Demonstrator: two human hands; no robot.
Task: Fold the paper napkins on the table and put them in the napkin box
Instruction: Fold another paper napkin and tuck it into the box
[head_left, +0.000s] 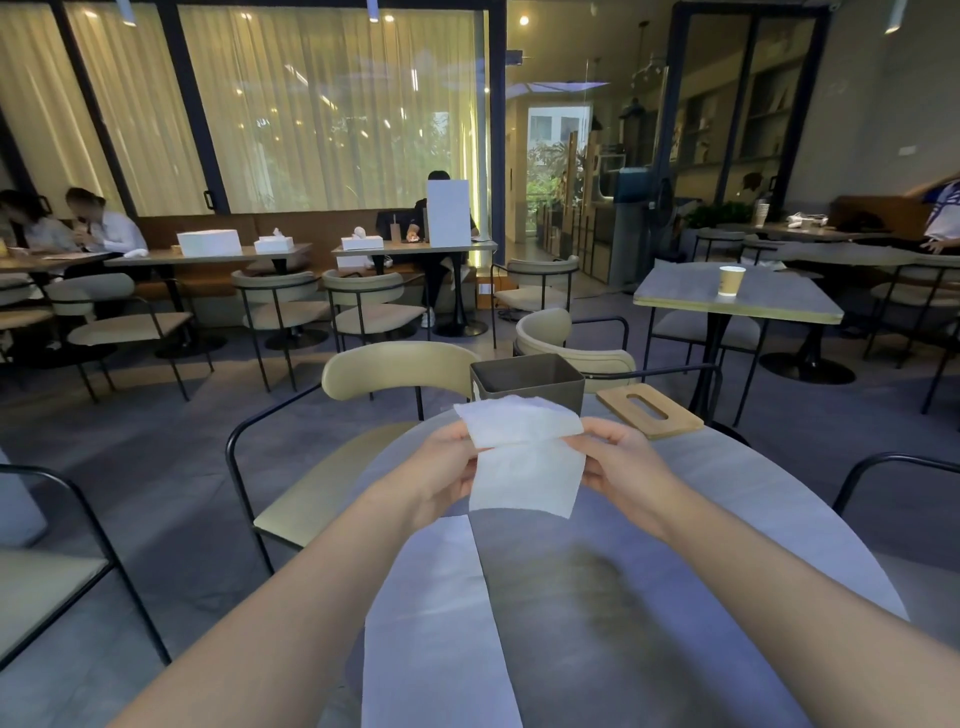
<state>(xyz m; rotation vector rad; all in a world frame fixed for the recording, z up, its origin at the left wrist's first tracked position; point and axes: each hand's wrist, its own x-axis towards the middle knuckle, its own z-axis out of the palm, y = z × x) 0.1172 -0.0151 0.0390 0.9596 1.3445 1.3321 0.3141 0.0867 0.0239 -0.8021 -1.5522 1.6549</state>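
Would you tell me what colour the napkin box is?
Dark grey-brown napkin box, clearest in the head view.

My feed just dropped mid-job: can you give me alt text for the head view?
Both hands, left hand and right hand, hold a half-folded white napkin above a round grey table. Behind it stands the open dark napkin box, its wooden lid lying beside it; another napkin lies flat near the person.

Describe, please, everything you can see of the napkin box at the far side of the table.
The napkin box is a dark grey, matte, square-sided container with rounded corners, standing upright and open at the far edge of the round table. What it holds cannot be seen from here. Its wooden lid, with an oval slot, lies flat beside it. The held napkin overlaps its front in view; neither hand touches it.
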